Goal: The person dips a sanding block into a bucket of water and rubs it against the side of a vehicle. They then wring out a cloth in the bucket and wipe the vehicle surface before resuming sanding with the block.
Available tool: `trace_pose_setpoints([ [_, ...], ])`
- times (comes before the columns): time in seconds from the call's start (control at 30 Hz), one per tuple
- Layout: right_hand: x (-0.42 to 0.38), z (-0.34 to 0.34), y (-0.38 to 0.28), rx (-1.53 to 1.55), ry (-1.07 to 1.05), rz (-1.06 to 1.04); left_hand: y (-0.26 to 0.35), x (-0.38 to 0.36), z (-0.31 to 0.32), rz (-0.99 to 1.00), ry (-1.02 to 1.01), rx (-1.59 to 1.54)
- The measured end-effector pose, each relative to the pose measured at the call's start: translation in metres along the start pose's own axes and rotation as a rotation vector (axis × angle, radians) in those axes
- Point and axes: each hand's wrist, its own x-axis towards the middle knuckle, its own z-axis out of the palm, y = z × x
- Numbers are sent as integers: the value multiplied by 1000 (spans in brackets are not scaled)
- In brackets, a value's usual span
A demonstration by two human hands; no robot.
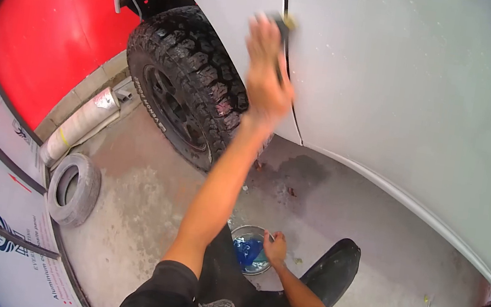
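Note:
My left hand (267,78) is stretched up over the grey body panel of a vehicle (394,80), its fingers straight and close together and blurred by motion. Between it and the panel, a dark flat pad with a yellowish end (285,26) shows beside the fingertips, at the dark seam between fender and door. The pad's exact kind is too smeared to tell. Low between my legs, my right hand (275,249) is closed at the rim of a round metal bucket (239,231). Inside the bucket, something bright blue (247,251) lies in water.
A knobbly black tyre (184,76) stands under the wheel arch, left of my arm. Wet patches mark the concrete floor (126,199). Further left are a loose grey tyre (74,189), a wrapped roll (83,124) and printed panels (9,183). My black boot (333,269) is beside the bucket.

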Motion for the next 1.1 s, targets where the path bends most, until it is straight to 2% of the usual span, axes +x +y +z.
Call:
trace_pose_setpoints([
  [0.03, -3, -2, -1, 13, -19, 15, 16, -39, -1, -59, -83, -18],
  [0.07, -2, -5, -3, 27, -33, 29, 14, -34, -1, -27, -85, 1],
  [0.13, 0, -7, -4, 35, -35, 46, -4, -5, -3, 32, -82, 45],
  [0.2, -1, -5, -6, 33, -18, 54, -16, 56, 1, 51, -8, 0],
  [0.27, 0, 2, 0, 38, -2, 37, -14, 60, 3, 52, -7, 23],
  [0.37, 2, 3, -2, 49, 7, 24, 1, -27, -5, 1, -95, 38],
  [0.4, 1, 2, -4, 48, 11, 25, 1, -25, -8, 19, -84, 31],
  [0.5, -2, 5, 1, 14, -14, 56, -18, 37, -2, 51, -37, 26],
  [0.53, 3, 6, 0, 21, -19, 67, -19, 68, -10, -212, -245, -100],
  [0.6, 3, 8, 5, 28, -16, 49, -6, 74, -1, -37, -14, 52],
  [0.67, 5, 10, 6, 33, -9, 29, -8, 7, 7, 17, 26, 10],
  [0.7, 2, 10, 6, 27, -14, 29, 10, -34, 5, -28, -7, -16],
  [0.8, 3, 8, 7, 9, -49, 49, 3, -48, 7, -59, -18, -9],
  [0.83, 6, 7, 7, -3, -78, 56, -7, -11, 9, 1, 19, 4],
  [0.87, 7, 5, 3, 1, -70, 58, -17, 33, 14, 73, 188, 113],
  [0.93, 6, 3, 0, 1, -69, 77, -34, 75, 7, -163, -28, 113],
  [1.07, 5, 10, 6, 20, -92, 69, -1, -22, 9, -70, 3, 25],
  [1.1, 9, 7, 3, 19, -89, 87, -3, -23, 11, -34, 23, 41],
])
